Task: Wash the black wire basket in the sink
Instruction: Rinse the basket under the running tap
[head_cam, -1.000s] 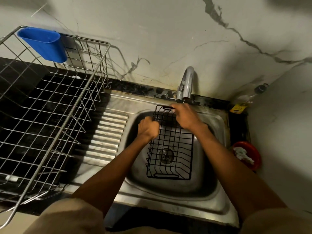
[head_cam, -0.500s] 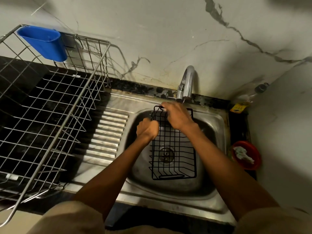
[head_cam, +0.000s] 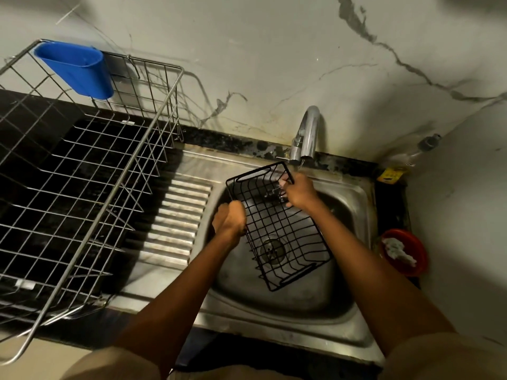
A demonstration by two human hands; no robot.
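Wire basket (head_cam: 277, 229): black, open grid of thin rods. Sink (head_cam: 348, 204): dull silver steel; its drainboard (head_cam: 178, 223) ribbed in pale and dark stripes. Tap (head_cam: 308, 133): shiny chrome. Dish rack (head_cam: 82, 171): silver wire, square mesh. Cup (head_cam: 76, 68) on the rack: solid bright blue. Wall (head_cam: 274, 56): off-white marble pattern with grey veins. Countertop (head_cam: 33, 116): black, speckled. Bowl (head_cam: 404, 252): red, holding something white. Label (head_cam: 389, 174): yellow. Sleeves (head_cam: 450, 357): beige.

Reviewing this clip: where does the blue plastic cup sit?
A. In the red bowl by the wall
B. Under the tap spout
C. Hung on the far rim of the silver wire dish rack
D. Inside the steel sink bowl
C: the blue plastic cup hangs on the back rim of the silver wire dish rack, left of the steel sink.
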